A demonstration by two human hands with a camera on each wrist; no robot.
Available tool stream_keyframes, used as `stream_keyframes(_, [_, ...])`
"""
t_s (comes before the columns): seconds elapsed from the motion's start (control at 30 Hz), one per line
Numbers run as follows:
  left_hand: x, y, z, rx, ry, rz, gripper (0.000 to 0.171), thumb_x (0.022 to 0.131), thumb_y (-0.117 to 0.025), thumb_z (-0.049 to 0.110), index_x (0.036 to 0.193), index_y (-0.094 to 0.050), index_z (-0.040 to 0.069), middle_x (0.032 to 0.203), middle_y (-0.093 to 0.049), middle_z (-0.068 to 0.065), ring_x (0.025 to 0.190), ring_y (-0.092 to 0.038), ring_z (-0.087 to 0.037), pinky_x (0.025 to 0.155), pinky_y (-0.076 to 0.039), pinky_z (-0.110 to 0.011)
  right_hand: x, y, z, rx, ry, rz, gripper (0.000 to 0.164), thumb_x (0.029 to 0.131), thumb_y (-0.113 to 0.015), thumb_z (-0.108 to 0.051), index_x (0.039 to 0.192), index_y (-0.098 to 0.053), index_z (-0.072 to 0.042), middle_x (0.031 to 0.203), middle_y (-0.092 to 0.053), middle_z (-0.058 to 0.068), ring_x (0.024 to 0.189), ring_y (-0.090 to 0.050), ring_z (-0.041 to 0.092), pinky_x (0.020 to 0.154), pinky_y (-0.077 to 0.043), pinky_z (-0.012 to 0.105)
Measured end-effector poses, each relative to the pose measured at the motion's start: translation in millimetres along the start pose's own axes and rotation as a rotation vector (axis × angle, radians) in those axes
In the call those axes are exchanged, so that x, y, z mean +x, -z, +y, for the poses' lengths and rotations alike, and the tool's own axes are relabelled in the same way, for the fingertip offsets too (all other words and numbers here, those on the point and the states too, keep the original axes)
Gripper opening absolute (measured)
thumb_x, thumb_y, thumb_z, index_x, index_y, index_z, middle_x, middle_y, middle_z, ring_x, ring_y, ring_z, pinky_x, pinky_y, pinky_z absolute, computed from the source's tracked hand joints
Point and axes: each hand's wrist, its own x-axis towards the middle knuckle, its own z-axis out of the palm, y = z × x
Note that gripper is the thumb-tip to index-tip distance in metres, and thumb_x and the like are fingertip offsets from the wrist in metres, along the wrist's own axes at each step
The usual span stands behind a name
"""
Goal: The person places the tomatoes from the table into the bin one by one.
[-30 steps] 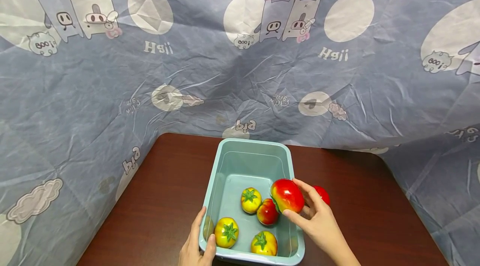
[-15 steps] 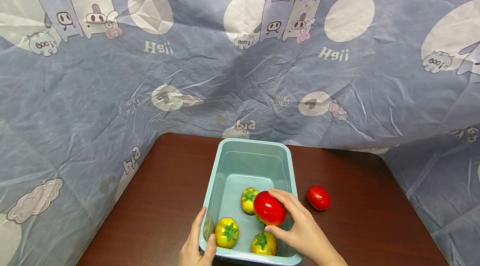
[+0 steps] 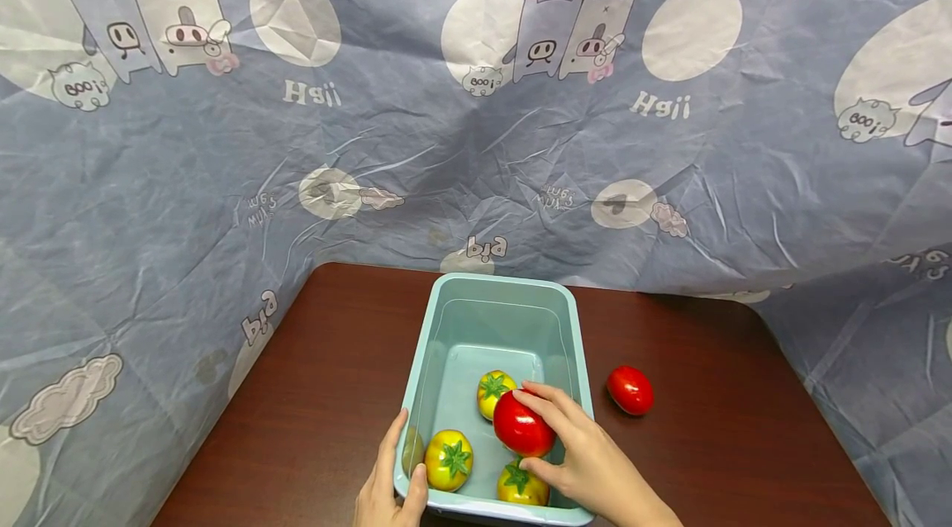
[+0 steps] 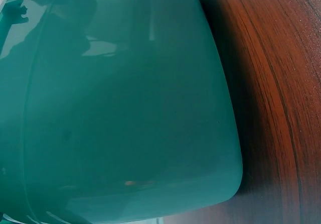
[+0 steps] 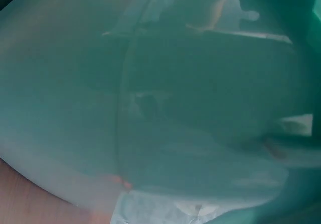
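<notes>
In the head view my right hand (image 3: 591, 461) holds a glossy red toy tomato (image 3: 523, 424) between thumb and fingers, low inside a pale green plastic bin (image 3: 571, 329). My left hand (image 3: 390, 481) grips the bin's near left rim, thumb at the edge and fingers along the outside. Yellow tomatoes with green star-shaped tops lie in the bin: one tomato (image 3: 449, 461) at the near left, another tomato (image 3: 524, 484) at the near right, partly covered, and a third tomato (image 3: 494, 391) beyond the held one. The left wrist view shows the bin's outer wall (image 4: 135, 108).
A red tomato (image 3: 630, 391) lies on the dark wooden table (image 3: 706, 428), right of the bin. A grey-blue cloth (image 3: 476, 147) with cartoon prints hangs behind and around the table. The right wrist view is filled by a bin wall (image 5: 200, 108) with reflections.
My right hand has carried the red tomato left and down, from over the bin's right rim to inside it. A red-yellow tomato in the bin is now hidden. My left hand stays put.
</notes>
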Motion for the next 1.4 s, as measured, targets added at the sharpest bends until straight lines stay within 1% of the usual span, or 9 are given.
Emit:
stream_keyframes(0.13, [-0.5, 0.0, -1.3, 0.005, -0.007, 0.005, 0.067, 0.081, -0.071, 0.013, 0.144, -0.049, 0.024, 0.121, -0.070, -0.010, 0.092, -0.070, -0.022, 0.067, -0.056, -0.035, 0.7, -1.3, -0.9, -0.029, 0.035, -0.010, 0.081, 0.063, -0.091, -0.013, 0.136, -0.057, -0.022, 0.136, -0.054, 0.000, 0.111, -0.060, 0.021, 0.081, -0.057, 0.031])
stream_keyframes(0.4, [-0.2, -0.1, -3.0, 0.015, -0.007, 0.004, 0.067, 0.082, -0.071, 0.013, 0.144, -0.049, 0.025, 0.122, -0.070, -0.008, 0.094, -0.070, -0.021, 0.069, -0.056, -0.035, 1.1, -1.7, -0.7, -0.033, 0.020, -0.052, 0.081, 0.065, -0.090, -0.013, 0.137, -0.056, -0.023, 0.137, -0.054, 0.000, 0.112, -0.060, 0.022, 0.080, -0.057, 0.031])
stream_keyframes(0.57, [0.1, 0.1, -2.9, 0.013, -0.010, 0.008, 0.067, 0.082, -0.072, 0.014, 0.144, -0.049, 0.025, 0.122, -0.070, -0.008, 0.093, -0.069, -0.020, 0.069, -0.056, -0.035, -0.1, -3.6, 1.0, -0.039, 0.022, -0.027, 0.080, 0.066, -0.091, -0.019, 0.137, -0.055, -0.023, 0.137, -0.055, -0.002, 0.116, -0.059, 0.018, 0.085, -0.056, 0.031])
stream_keyframes(0.8, [1.6, 1.2, 0.1, 0.009, -0.024, -0.009, 0.067, 0.083, -0.070, 0.014, 0.145, -0.048, 0.024, 0.121, -0.070, -0.009, 0.092, -0.069, -0.020, 0.070, -0.056, -0.036, 0.5, -5.6, 3.7, 0.031, 0.099, 0.102, 0.064, 0.073, -0.086, -0.015, 0.132, -0.060, -0.021, 0.131, -0.059, -0.002, 0.113, -0.060, 0.013, 0.097, -0.041, 0.008])
stream_keyframes(0.93, [1.9, 1.8, 1.0, 0.010, -0.003, -0.020, 0.066, 0.083, -0.070, 0.014, 0.144, -0.048, 0.024, 0.118, -0.070, -0.008, 0.090, -0.068, -0.018, 0.069, -0.056, -0.034, 1.2, -5.6, 4.6, 0.087, 0.117, 0.164, 0.046, 0.086, -0.076, -0.021, 0.130, -0.061, -0.018, 0.127, -0.062, 0.002, 0.110, -0.061, 0.013, 0.098, -0.039, 0.007])
stream_keyframes(1.03, [1.6, 1.6, 0.9, 0.007, 0.014, -0.024, 0.066, 0.083, -0.070, 0.013, 0.144, -0.048, 0.025, 0.118, -0.070, -0.008, 0.091, -0.068, -0.016, 0.070, -0.056, -0.034, 1.2, -4.1, 5.9, 0.116, 0.109, 0.214, 0.039, 0.091, -0.071, -0.022, 0.129, -0.062, -0.017, 0.125, -0.063, 0.001, 0.111, -0.061, 0.012, 0.099, -0.039, 0.007])
stream_keyframes(1.13, [1.6, 2.0, 1.1, 0.002, 0.026, -0.027, 0.066, 0.083, -0.070, 0.013, 0.144, -0.048, 0.025, 0.120, -0.070, -0.008, 0.092, -0.068, -0.017, 0.072, -0.056, -0.034, 1.2, -2.3, 8.4, 0.134, 0.098, 0.283, 0.042, 0.087, -0.074, -0.011, 0.127, -0.063, -0.015, 0.122, -0.064, 0.001, 0.109, -0.061, 0.011, 0.099, -0.040, 0.008])
stream_keyframes(1.27, [1.4, 2.0, 0.8, 0.004, 0.024, -0.025, 0.066, 0.082, -0.070, 0.013, 0.144, -0.049, 0.025, 0.119, -0.070, -0.008, 0.091, -0.068, -0.016, 0.070, -0.056, -0.033, -0.8, 1.1, 17.1, 0.135, 0.069, 0.403, 0.054, 0.073, -0.077, 0.006, 0.123, -0.066, -0.011, 0.118, -0.066, 0.006, 0.105, -0.062, 0.010, 0.096, -0.042, 0.008])
stream_keyframes(1.4, [0.8, 1.2, 0.5, 0.002, 0.014, -0.020, 0.067, 0.082, -0.071, 0.013, 0.144, -0.049, 0.026, 0.120, -0.070, -0.008, 0.091, -0.068, -0.016, 0.070, -0.055, -0.034, -7.9, 5.4, 29.4, 0.148, -0.024, 0.489, 0.054, 0.069, -0.076, 0.014, 0.119, -0.068, -0.005, 0.116, -0.066, 0.011, 0.105, -0.060, 0.003, 0.093, -0.044, 0.008])
